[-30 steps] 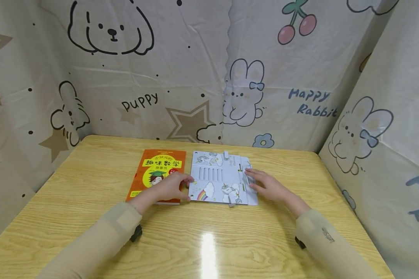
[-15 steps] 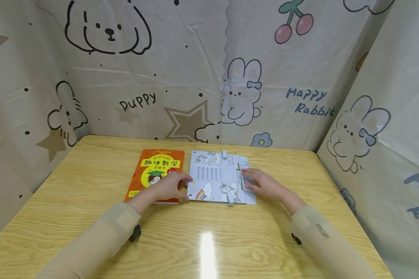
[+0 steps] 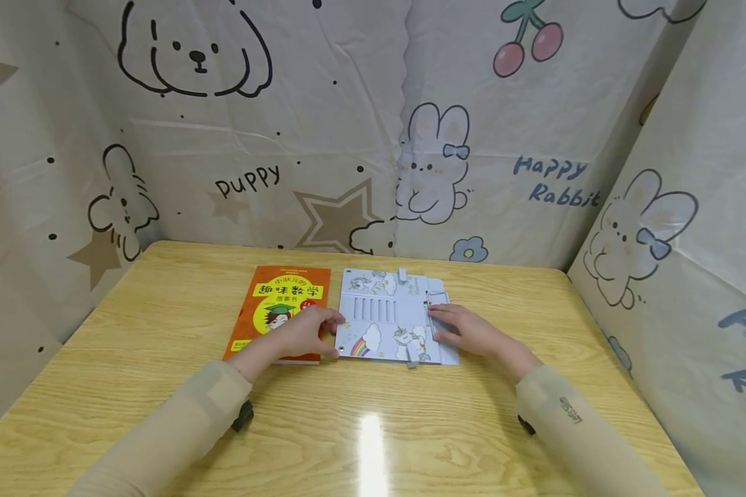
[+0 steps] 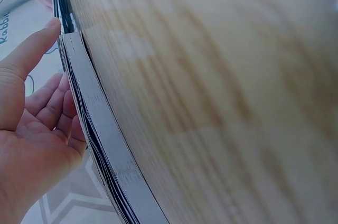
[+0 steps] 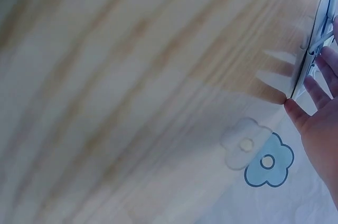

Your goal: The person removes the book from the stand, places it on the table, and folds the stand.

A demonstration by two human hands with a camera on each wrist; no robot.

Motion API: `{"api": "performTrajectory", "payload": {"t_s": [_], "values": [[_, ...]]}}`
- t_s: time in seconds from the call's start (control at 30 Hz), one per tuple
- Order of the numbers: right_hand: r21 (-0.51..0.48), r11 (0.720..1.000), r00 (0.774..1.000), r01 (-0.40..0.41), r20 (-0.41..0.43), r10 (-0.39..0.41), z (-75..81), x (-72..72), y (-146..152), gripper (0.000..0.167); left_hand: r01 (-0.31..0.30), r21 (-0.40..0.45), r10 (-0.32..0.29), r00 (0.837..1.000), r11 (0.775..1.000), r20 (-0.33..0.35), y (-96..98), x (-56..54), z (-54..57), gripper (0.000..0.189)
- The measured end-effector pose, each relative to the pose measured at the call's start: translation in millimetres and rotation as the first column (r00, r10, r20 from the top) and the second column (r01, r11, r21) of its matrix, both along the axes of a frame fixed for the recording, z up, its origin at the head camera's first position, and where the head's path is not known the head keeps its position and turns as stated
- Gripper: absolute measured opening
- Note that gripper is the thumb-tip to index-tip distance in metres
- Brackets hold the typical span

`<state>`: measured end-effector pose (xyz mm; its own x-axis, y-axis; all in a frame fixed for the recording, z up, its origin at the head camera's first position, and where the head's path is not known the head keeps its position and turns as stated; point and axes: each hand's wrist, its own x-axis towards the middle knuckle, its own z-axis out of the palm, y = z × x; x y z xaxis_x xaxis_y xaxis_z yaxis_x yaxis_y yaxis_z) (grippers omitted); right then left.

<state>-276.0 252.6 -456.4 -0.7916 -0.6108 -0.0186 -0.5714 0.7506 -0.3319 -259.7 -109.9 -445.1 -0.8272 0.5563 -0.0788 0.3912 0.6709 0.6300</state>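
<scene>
A pale lavender book stand (image 3: 376,310) with unicorn and rainbow prints lies flat on the table. It has slots in its middle, small clips on its long edges and a wire piece at its right end. My left hand (image 3: 304,333) reaches across an orange book (image 3: 249,307); its fingertips are at the stand's left edge, thumb at the near corner. In the left wrist view the left hand (image 4: 31,113) has its thumb extended and its fingers loosely bent above the book. My right hand (image 3: 475,331) rests its fairly straight fingers over the stand's wire end.
The wooden table (image 3: 286,435) extends toward me and to both sides. Behind it and along the sides hangs a printed cloth (image 3: 342,138) with rabbits, a puppy and stars. The book lies just left of the stand, with a narrow gap between them.
My right fingers have shifted slightly left and down along the wire end, baring more of the stand's right end. My left hand, the book and the stand stay in place.
</scene>
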Motion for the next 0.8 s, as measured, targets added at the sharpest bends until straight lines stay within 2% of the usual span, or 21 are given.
{"api": "performTrajectory", "payload": {"t_s": [0.6, 0.7, 0.8], "values": [[0.007, 0.999, 0.998, 0.039, 0.053, -0.04, 8.2, 4.9, -8, 0.057, -0.033, -0.025, 0.034, 0.999, 0.999, 0.038, 3.0, -1.1, 2.7, 0.061], [-0.022, 0.997, 0.994, 0.071, 0.08, -0.069, 17.6, 7.6, -9, 0.058, -0.062, -0.039, 0.065, 0.996, 0.997, 0.065, 1.9, -1.7, 9.4, 0.062], [-0.062, 0.992, 0.99, 0.106, 0.095, -0.1, 32.1, 12.3, -9, 0.06, -0.097, -0.053, 0.101, 0.992, 0.994, 0.08, -1.8, -0.2, 21.5, 0.059]]}}
